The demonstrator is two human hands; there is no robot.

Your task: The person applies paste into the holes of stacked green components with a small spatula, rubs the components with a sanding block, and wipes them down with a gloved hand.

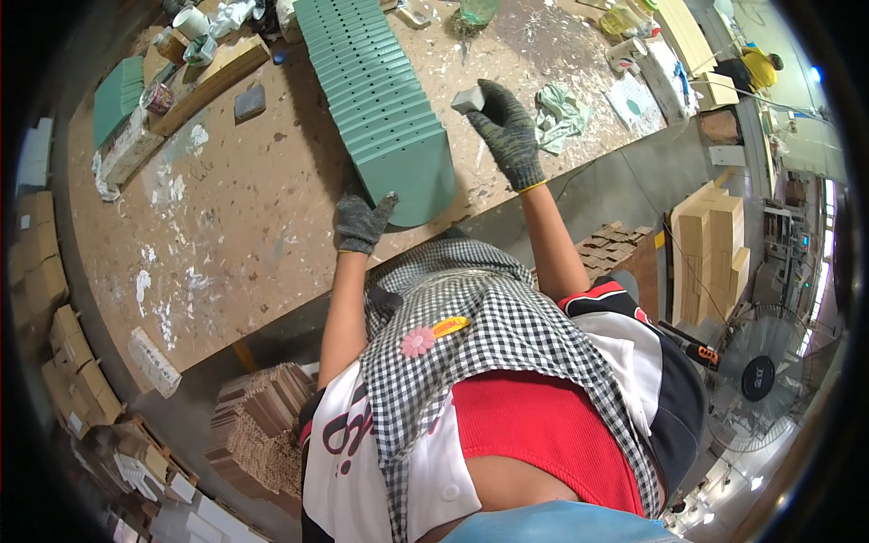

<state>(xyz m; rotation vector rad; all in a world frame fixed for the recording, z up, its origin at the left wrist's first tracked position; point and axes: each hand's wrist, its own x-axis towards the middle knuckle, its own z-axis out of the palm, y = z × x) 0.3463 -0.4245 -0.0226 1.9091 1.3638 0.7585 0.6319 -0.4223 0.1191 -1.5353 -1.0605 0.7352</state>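
Note:
A row of green-painted boards with rounded ends and small holes lies overlapped on the worktable, running away from me. My left hand, in a dark grey knit glove, grips the nearest board at its near left edge. Its thumb rests on top, and the other fingers are partly hidden by the edge. To the right of the row, my gloved right hand is raised, pinching a small pale grey block between thumb and fingers. The block is apart from the boards.
The paint-spotted table holds a crumpled pale green cloth, a dark square block and a wooden beam. More green boards stand far left. Stacked wood pieces and a fan stand near me.

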